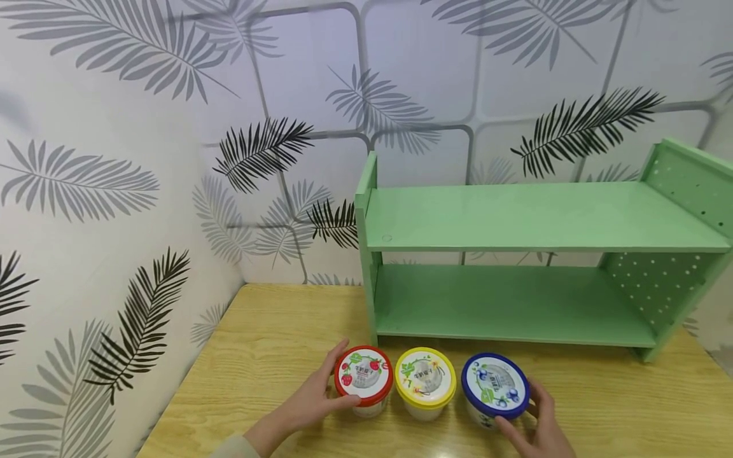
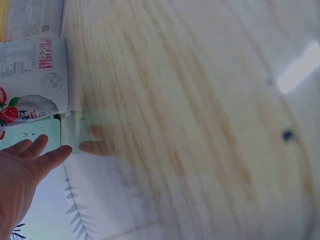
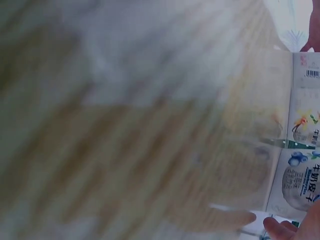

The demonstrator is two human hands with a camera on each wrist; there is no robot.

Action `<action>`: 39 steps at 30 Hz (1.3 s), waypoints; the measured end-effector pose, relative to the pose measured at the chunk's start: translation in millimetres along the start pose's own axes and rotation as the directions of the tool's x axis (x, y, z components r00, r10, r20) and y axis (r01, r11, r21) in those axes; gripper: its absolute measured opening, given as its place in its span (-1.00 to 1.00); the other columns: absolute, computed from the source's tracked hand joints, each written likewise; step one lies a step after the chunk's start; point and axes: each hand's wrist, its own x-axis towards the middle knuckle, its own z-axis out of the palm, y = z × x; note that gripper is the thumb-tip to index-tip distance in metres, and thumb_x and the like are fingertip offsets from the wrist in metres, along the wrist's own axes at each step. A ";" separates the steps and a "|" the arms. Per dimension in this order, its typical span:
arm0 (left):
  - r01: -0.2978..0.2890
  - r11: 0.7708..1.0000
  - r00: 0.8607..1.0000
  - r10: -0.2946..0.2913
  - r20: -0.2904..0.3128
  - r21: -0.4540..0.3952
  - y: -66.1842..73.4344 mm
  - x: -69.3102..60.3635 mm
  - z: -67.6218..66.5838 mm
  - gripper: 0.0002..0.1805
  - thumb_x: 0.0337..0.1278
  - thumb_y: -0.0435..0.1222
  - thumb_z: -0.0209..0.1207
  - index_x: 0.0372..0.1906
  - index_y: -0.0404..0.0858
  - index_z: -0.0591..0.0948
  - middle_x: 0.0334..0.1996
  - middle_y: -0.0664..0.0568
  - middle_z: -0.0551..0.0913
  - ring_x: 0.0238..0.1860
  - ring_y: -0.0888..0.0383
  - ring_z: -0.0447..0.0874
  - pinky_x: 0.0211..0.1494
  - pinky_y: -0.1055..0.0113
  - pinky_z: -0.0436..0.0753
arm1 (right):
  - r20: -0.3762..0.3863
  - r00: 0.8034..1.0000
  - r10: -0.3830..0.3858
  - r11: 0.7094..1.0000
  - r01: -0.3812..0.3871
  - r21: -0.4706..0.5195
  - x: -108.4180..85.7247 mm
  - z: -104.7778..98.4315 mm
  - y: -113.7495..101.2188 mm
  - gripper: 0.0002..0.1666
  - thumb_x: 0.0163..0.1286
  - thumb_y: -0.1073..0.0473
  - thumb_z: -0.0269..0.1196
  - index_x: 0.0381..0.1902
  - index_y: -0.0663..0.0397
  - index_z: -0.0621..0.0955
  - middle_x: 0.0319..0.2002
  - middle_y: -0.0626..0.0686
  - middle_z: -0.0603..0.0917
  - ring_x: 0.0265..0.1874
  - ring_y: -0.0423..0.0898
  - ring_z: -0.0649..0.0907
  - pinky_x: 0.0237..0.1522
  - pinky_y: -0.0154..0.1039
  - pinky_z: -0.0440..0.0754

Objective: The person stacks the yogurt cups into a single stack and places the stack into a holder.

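Observation:
Three tubs stand in a row on the table: one with a red lid (image 1: 364,375) and strawberries, one with a yellow lid (image 1: 426,377), one with a blue lid (image 1: 495,385) and blueberries. My left hand (image 1: 309,397) is at the red-lidded tub's left side, thumb over the front rim and index finger at the back. The left wrist view shows its other fingers (image 2: 50,155) straight and apart from the tub (image 2: 35,75). My right hand (image 1: 541,426) holds the blue-lidded tub, thumb at the front and fingers round the right side.
A green two-tier shelf (image 1: 515,299) stands on the wooden table (image 1: 275,337), just behind the tubs. Leaf-patterned walls (image 1: 286,83) rise at the back and left. The table surface shows reflections in both wrist views.

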 end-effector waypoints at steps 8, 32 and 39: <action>0.013 0.999 0.999 -0.011 0.032 -0.052 -3.2 2.9 2.5 0.10 0.07 0.00 0.37 0.56 -0.02 -0.09 0.40 -0.07 0.27 0.33 -0.07 0.29 0.23 -0.11 0.39 | -0.052 0.995 0.086 0.996 -0.086 -0.001 5.4 10.4 12.0 0.24 0.27 -0.24 0.30 0.43 0.35 -0.18 0.34 0.50 0.07 0.22 0.47 0.29 0.02 0.33 0.44; 0.003 0.959 0.998 0.014 0.057 -0.283 -3.1 7.9 3.2 0.08 -0.03 -0.23 0.46 0.51 -0.12 0.01 0.33 -0.13 0.28 0.30 -0.08 0.31 0.19 -0.02 0.48 | -0.039 0.990 0.134 0.990 -0.132 0.044 16.3 16.5 30.4 0.30 0.21 -0.39 0.27 0.43 0.26 -0.18 0.37 0.45 0.07 0.27 0.42 0.28 0.05 0.34 0.41; 0.005 0.957 0.999 0.011 0.053 -0.290 -2.0 9.7 3.3 0.05 -0.05 -0.24 0.47 0.48 -0.14 0.06 0.30 -0.13 0.31 0.28 -0.08 0.33 0.16 0.04 0.52 | -0.039 0.991 0.130 0.990 -0.128 0.063 25.6 19.3 54.5 0.40 0.06 -0.51 0.29 0.45 0.17 -0.18 0.39 0.40 0.09 0.27 0.38 0.29 0.04 0.33 0.43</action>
